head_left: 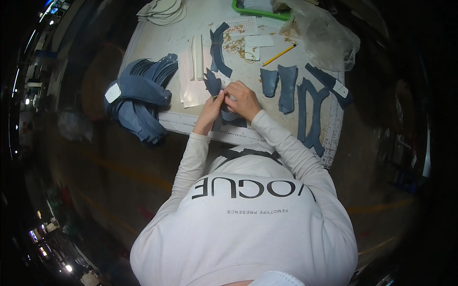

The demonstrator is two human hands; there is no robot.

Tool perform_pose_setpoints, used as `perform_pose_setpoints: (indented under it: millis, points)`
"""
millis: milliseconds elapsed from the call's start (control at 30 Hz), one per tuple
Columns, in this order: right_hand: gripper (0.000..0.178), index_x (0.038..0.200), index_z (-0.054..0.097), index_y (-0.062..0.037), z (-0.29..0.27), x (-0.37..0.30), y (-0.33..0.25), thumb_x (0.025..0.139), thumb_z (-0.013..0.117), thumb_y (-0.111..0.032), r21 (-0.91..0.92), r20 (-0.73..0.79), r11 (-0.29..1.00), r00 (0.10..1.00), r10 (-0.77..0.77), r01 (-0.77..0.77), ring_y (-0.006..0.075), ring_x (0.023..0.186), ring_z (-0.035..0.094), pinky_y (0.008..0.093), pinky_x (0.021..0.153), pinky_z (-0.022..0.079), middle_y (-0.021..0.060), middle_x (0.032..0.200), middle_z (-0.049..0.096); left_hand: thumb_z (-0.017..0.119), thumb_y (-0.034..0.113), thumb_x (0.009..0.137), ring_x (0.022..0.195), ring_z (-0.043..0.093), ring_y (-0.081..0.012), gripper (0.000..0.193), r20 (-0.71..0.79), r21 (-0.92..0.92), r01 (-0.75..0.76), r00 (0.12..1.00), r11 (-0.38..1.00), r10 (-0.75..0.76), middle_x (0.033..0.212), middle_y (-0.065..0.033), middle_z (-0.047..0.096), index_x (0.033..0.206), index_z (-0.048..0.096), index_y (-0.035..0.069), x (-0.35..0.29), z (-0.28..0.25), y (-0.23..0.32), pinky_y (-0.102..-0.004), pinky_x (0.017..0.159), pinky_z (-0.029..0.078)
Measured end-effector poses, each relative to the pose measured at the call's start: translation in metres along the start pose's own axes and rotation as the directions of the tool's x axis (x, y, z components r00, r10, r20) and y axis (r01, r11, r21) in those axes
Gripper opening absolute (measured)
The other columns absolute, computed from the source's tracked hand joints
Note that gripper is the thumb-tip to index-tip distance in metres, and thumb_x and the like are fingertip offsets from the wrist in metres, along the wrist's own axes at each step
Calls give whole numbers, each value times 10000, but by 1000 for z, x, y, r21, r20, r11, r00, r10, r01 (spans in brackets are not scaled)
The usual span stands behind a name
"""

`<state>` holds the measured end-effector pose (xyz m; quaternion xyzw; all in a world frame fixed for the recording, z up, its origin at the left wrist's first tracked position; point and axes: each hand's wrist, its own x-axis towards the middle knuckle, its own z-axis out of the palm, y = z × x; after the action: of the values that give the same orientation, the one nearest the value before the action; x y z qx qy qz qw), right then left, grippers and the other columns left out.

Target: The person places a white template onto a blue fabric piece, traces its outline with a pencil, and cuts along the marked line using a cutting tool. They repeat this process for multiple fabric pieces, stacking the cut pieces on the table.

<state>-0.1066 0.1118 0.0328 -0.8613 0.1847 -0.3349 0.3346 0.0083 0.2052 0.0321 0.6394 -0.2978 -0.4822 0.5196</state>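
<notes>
My left hand (209, 113) is closed round a small stack of blue-grey cut pieces (213, 83), whose jagged ends fan out above the fingers. Close against it, the bent fingers of my right hand (243, 100) pinch at the same stack; a thin tan strand, possibly a rubber band, shows between the hands. Part of the stack curves down below my fingers to the table's near edge. Just beyond lies a curved blue-grey bundle (217, 50) with a band round it. Further off is a scatter of tan rubber bands (234, 46).
A thick pile of blue-grey pieces (143, 88) overhangs the table's left edge. More cut pieces (287, 88) lie at right, near a yellow pencil (279, 55). Printed sheets (191, 93), a clear plastic bag (329, 38), a green tray (262, 13) and pale cut pieces (162, 10) surround the work.
</notes>
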Motion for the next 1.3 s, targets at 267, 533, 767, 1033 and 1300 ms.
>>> perform_pose_setpoints:
  millis: [267, 533, 767, 1033, 1300]
  points:
    - [152, 708, 525, -67, -20, 42, 29, 724, 631, -175, -103, -158, 975, 971, 182, -199, 285, 719, 589, 398, 629, 484, 78, 740, 566, 412, 346, 1003, 386, 295, -56, 382, 162, -382, 302, 952, 873, -259, 547, 25, 414, 964, 565, -2, -6, 15, 26, -210, 425, 319]
    - [145, 805, 670, -66, -34, 80, 134, 760, 654, -203, -279, -338, 795, 830, 443, -538, 317, 749, 647, 418, 711, 517, 127, 804, 672, 421, 312, 1002, 421, 317, -21, 404, 605, -694, 626, 775, 355, -185, 612, 35, 397, 1276, 458, 17, 3, 17, 35, -184, 445, 327]
    - [242, 970, 661, -58, -61, 42, 95, 772, 689, -194, -71, -232, 923, 906, 354, -379, 308, 816, 604, 390, 779, 491, 117, 895, 623, 518, 386, 939, 958, 652, -254, 465, -52, 80, 132, 990, 988, -128, 1046, -209, 657, 1155, 566, -23, 41, -28, 15, -333, 814, 502]
    - [325, 1046, 634, -108, -16, -19, 23, 740, 710, -186, -146, 146, 984, 981, 127, -106, 277, 1013, 517, 375, 841, 440, 78, 984, 576, 603, 199, 884, 798, 676, -194, 228, -242, 377, -110, 947, 920, 212, 912, -104, 703, 1047, 659, 50, 31, -71, -7, -296, 757, 499]
    - [258, 981, 634, -71, 1, -11, 13, 745, 693, -157, -166, 266, 974, 944, 197, -156, 267, 974, 563, 387, 847, 426, 86, 928, 595, 599, 188, 888, 1227, 469, -283, 179, 313, 670, -562, 807, 485, 501, 1235, -80, 589, 1045, 650, 118, 21, -39, 13, -377, 1029, 353]
